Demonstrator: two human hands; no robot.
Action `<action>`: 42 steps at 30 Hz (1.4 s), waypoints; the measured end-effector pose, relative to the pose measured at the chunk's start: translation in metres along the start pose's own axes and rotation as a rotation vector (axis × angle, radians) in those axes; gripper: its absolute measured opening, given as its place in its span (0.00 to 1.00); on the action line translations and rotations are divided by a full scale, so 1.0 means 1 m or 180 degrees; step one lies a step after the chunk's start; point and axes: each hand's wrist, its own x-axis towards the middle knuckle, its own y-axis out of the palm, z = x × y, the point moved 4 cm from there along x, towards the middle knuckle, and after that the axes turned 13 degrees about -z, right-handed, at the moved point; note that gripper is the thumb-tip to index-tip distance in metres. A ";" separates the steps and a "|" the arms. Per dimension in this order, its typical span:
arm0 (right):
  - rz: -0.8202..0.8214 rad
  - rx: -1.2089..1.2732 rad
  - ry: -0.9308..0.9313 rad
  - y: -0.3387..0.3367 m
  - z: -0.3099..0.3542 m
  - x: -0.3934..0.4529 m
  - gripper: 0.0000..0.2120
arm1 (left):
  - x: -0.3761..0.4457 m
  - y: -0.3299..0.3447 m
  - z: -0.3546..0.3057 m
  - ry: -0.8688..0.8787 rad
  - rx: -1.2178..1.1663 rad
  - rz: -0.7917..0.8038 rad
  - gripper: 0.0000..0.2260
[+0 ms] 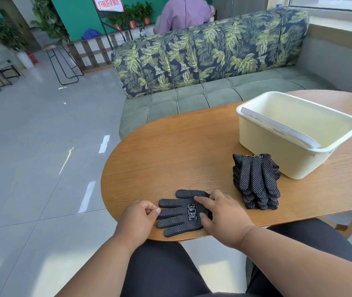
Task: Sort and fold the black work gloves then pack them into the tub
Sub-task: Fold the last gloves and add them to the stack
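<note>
Wooden table (170, 151): black white-dotted glove (181, 213) lies flat.

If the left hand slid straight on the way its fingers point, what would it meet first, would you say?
Most likely the spread glove: the left hand points rightward and already pinches one of its fingertips; beyond it lies the right hand.

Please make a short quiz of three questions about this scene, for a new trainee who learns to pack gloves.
1. True or false: the cream tub already holds gloves.
2. What does the left hand pinch? A) a fingertip of the flat glove B) the tub rim C) the glove stack
3. Fill in: the right hand presses the flat glove at its ____ end.

Key
1. False; no gloves show inside it.
2. A
3. cuff
</note>
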 end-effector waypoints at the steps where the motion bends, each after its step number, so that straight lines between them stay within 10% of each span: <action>1: 0.0006 -0.0012 0.0006 0.000 0.000 0.000 0.27 | 0.000 0.000 0.000 0.0009 0.0024 0.0008 0.06; 27: 0.0193 0.0027 0.0139 -0.002 0.002 0.010 0.32 | 0.046 0.043 -0.075 0.0534 0.0782 0.0183 0.06; 42: 0.0168 0.0086 0.0213 -0.003 0.002 0.011 0.32 | 0.036 0.050 -0.056 -0.0834 -0.1922 0.0240 0.05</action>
